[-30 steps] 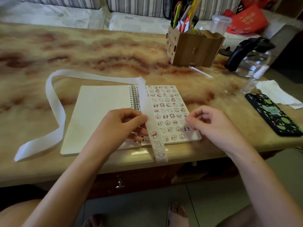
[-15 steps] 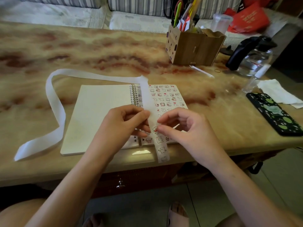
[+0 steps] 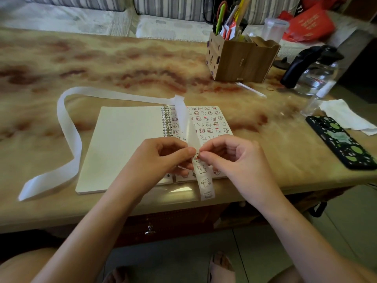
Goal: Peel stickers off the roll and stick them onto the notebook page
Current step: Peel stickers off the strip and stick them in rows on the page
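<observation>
The left hand (image 3: 161,158) and right hand (image 3: 230,158) are uncovered, and both forearms (image 3: 98,221) are shown bare. A pale open-toed slipper (image 3: 221,269) is worn on the right foot (image 3: 221,259), toes showing.

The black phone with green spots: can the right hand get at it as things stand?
Probably yes, once freed: the right hand pinches the white sticker strip, yet only bare marbled tabletop lies between it and the black, green-spotted phone.

The table (image 3: 122,64) gleamed like polished stone. The notebook (image 3: 126,144) was matt paper on a metal coil (image 3: 166,121); the box (image 3: 240,60) looked wooden.
</observation>
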A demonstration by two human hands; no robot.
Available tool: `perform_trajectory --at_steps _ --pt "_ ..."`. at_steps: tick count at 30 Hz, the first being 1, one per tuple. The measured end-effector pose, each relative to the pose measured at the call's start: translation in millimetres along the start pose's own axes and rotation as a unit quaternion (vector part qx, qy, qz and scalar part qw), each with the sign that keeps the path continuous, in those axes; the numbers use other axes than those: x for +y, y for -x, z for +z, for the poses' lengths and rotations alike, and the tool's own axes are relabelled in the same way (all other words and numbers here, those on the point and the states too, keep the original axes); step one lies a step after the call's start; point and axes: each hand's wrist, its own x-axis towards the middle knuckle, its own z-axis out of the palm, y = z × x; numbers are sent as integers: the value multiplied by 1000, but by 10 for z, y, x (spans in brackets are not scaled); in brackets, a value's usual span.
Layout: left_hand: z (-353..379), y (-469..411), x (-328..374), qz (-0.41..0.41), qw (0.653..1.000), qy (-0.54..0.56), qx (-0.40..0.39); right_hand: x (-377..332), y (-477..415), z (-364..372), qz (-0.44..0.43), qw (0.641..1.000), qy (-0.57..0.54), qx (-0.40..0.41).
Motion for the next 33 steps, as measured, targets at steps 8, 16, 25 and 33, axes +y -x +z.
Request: perform_trajectory --at_steps 8,16,25,33 --pt "18 -3 -16 4 1000 -2 2 17 -3 -6 28 1000 6 -3" --pt "41 -5 -43 -3 1000 -9 29 -15 7 -2 14 995 95 -28" --pt "25 -2 -19 -12 997 -34 68 -80 -70 -327 90 996 -25 -12" --pt "18 -7 -1 -26 997 -35 57 -17 -112 -616 210 975 53 -48"
